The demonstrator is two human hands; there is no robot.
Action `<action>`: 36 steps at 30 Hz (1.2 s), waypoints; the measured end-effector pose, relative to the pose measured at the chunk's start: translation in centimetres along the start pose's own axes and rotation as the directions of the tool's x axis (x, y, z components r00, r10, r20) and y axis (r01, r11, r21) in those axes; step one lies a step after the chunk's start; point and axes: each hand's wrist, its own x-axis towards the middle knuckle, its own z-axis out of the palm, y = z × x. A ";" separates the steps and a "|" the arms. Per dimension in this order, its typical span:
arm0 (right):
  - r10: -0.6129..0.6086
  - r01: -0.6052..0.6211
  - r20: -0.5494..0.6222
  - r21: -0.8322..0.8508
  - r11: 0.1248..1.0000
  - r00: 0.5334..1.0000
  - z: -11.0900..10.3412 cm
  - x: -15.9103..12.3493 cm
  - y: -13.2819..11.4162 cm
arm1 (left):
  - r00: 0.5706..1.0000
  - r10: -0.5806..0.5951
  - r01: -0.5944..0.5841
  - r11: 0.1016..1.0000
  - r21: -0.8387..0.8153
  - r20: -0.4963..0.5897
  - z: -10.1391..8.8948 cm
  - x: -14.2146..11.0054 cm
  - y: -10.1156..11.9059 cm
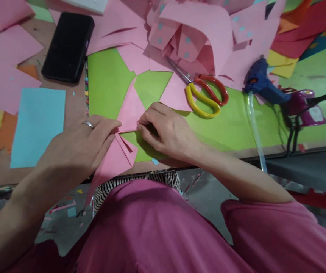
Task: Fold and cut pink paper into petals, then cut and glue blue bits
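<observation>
A folded piece of pink paper (pixel 131 108) lies on the green sheet (pixel 103 91) at the table's front edge. My left hand (pixel 86 142), with a ring on one finger, presses its fingertips together at the narrow middle of this paper. Below those fingers a second folded pink flap (pixel 114 157) spreads out and hangs over the table edge. My right hand (pixel 165 131) is closed, its thumb and forefinger pinching the right corner of the upper pink part. The hidden side of the paper under my left fingers cannot be made out.
Scissors (pixel 205 94) with red and yellow handles lie beyond my right hand. A blue glue gun (pixel 265 83) with a clear glue stick rests at right. At left are a black phone (pixel 69 47) and a light blue sheet (pixel 38 129). Pink cut paper (pixel 194 22) is heaped behind.
</observation>
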 end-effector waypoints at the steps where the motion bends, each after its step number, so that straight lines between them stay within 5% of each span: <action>1: 0.000 0.000 -0.002 -0.006 1.000 1.000 0.0 0.0 0.0 | 1.000 -0.015 0.015 1.000 -0.012 -0.003 0.0 0.3 0.3; 14: -0.092 0.095 -0.036 0.081 0.992 0.995 0.0 -0.3 0.4 | 0.996 0.017 -0.024 0.997 -0.073 -0.091 0.3 1.9 1.4; 21: -0.047 0.055 -0.073 0.118 0.991 0.996 0.0 -0.3 0.4 | 0.992 0.022 -0.032 0.996 -0.079 -0.126 0.4 2.2 1.4; 36: 0.000 0.003 -0.017 0.199 0.980 1.000 -0.5 -0.6 0.2 | 0.997 -0.061 0.055 0.991 -0.123 -0.048 -0.1 2.3 1.8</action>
